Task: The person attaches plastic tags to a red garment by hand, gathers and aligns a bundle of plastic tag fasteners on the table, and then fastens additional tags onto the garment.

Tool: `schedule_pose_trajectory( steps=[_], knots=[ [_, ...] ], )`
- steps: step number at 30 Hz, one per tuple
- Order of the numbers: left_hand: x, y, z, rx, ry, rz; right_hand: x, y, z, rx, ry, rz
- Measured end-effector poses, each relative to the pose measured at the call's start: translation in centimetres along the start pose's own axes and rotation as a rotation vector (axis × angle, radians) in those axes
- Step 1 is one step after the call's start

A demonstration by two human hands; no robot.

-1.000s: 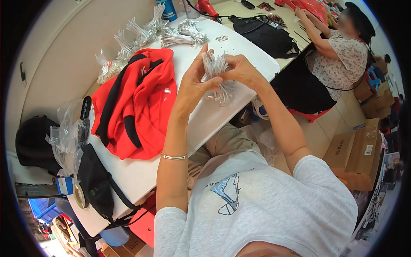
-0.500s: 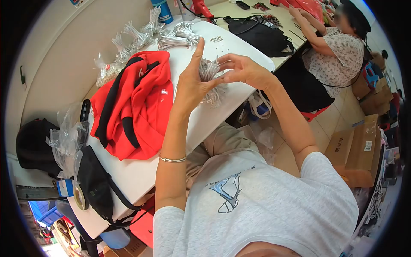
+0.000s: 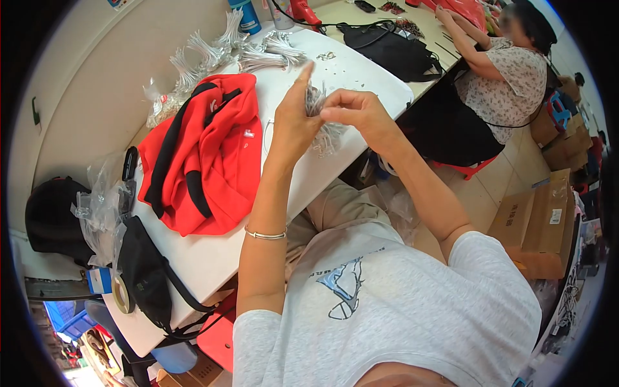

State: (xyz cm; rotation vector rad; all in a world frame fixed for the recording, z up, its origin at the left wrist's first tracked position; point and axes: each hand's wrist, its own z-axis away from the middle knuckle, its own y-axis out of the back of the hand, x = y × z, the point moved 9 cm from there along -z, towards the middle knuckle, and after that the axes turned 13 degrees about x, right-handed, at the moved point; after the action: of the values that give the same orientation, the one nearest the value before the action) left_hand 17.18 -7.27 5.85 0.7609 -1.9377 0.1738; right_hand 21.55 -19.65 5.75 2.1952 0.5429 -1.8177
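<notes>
your left hand (image 3: 295, 122) is curled around a bundle of thin silvery-white strands (image 3: 331, 138), grasping it above the white table (image 3: 345, 58), close to the near edge and toward the right corner. your right hand (image 3: 366, 117) is closed in a pinch of thumb and forefinger beside the bundle's upper part, though you cannot tell whether a strand is between them. more silvery bundles (image 3: 263, 60) lie toward the table's far edge, beyond a red and black garment (image 3: 225, 168) left of your hands.

White table (image 3: 316, 174); red-black garment (image 3: 222, 168), silvery bundles (image 3: 263, 59), black bag (image 3: 145, 277).
</notes>
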Motion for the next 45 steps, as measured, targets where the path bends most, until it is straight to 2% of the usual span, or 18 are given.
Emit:
schedule_pose_trajectory(
  steps=[2, 3, 7, 8, 12, 13, 18, 22, 23, 27, 28, 32, 33, 37, 43, 45],
  knots=[
    [-1.0, 0.0, 0.0, -0.028, 0.075, 0.108, 1.6, -0.1, -0.7, -0.009, -0.247, -0.255],
    [-1.0, 0.2, 0.0, -0.029, 0.075, 0.105, 1.7, 0.0, -1.1, -0.009, -0.248, -0.258],
    [-0.1, 0.4, 0.3, -0.020, -0.017, 0.081, 1.8, -0.3, -2.3, -0.157, -0.401, -0.745],
    [-0.2, 0.2, 0.4, -0.027, -0.016, 0.079, 2.3, 0.2, -2.8, -0.152, -0.400, -0.750],
    [0.4, 1.0, 0.8, 0.031, -0.182, 0.176, 7.1, 0.0, -2.9, -0.200, -0.803, -1.106],
    [0.4, 1.1, 0.8, 0.027, -0.180, 0.174, 7.2, 0.0, -2.8, -0.199, -0.804, -1.111],
    [0.9, 1.5, 1.0, 0.078, -0.202, 0.174, 9.1, 1.9, -1.9, -0.077, -0.741, -0.696],
    [-0.7, 2.0, 0.5, 0.116, 0.115, 0.158, 9.8, 3.2, -1.4, 0.000, -0.688, -0.359],
    [-0.1, 2.1, 0.4, 0.117, 0.120, 0.157, 9.5, 2.9, -1.0, 0.000, -0.693, -0.359],
    [1.6, 3.8, -0.2, 0.299, 0.191, 0.550, 0.9, 5.8, -1.1, 0.371, 0.158, 0.062],
    [1.1, 4.2, 0.1, 0.306, 0.199, 0.548, 1.6, 5.2, -1.1, 0.364, 0.149, 0.065],
    [-3.1, 6.5, 0.8, 0.366, 0.438, 0.499, -0.2, -1.5, 0.3, 0.195, 0.993, 0.721],
    [-3.5, 6.8, 1.1, 0.372, 0.444, 0.497, -0.4, -1.7, 0.1, 0.188, 0.989, 0.719],
    [-5.2, 8.0, 3.4, 0.389, 0.547, 0.431, 4.0, -1.8, -3.7, -0.042, 0.139, 0.249],
    [-6.2, 8.9, 4.7, 0.434, 0.561, 0.436, 3.0, -1.1, -2.3, -0.015, 0.281, 0.570],
    [-5.8, 8.7, 4.7, 0.451, 0.556, 0.448, 3.9, -0.2, -3.4, 0.043, 0.110, 0.314]
  ],
)
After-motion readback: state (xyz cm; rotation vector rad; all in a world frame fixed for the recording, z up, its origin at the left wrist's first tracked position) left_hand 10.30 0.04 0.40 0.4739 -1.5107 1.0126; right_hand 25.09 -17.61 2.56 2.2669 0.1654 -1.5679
